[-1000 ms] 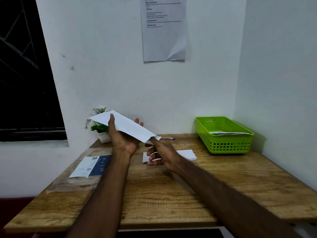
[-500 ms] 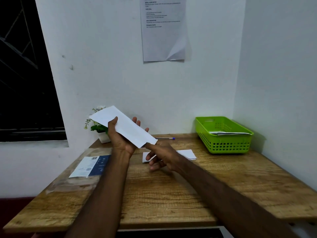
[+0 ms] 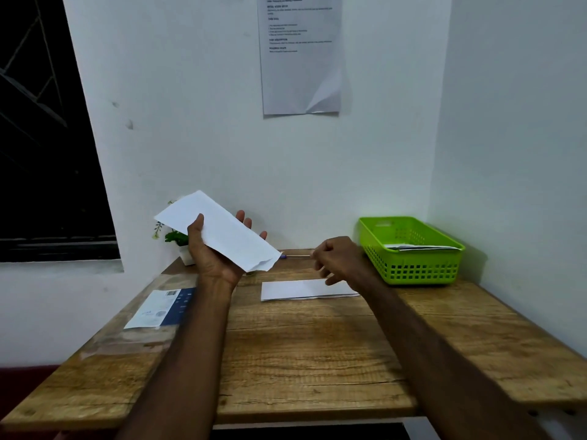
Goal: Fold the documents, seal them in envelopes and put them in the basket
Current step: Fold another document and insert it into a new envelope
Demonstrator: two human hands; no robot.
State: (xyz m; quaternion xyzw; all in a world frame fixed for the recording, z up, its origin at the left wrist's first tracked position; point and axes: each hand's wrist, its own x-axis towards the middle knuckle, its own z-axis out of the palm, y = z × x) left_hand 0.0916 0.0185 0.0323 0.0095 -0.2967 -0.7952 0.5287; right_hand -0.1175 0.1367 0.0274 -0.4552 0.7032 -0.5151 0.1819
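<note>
A wooden table (image 3: 317, 354) stands in the corner of a white room, with a printed sheet (image 3: 301, 54) fixed on the wall above it. At the far right of the table there is a green basket (image 3: 413, 268), and some papers already lie inside it. The left hand (image 3: 216, 252) holds a white envelope (image 3: 219, 231) up in the air above the far left part of the table; the thumb presses on its front and the fingers support it from behind. The right hand (image 3: 338, 258) hangs between the envelope and the basket, with loosely curled fingers, and it holds nothing. Under it a folded paper (image 3: 305, 290) lies flat on the table. A pen (image 3: 297, 256) lies behind, near the wall, and a small plant (image 3: 174, 239) stands in the left corner. A plastic packet (image 3: 158, 308) rests at the left side.

The envelope is light and thin, so I think it bends easily. It is better to take it near the middle or at a long edge, not at one corner. The folded paper is probably slippery on the wood, so lifting it at an edge seems easier.
</note>
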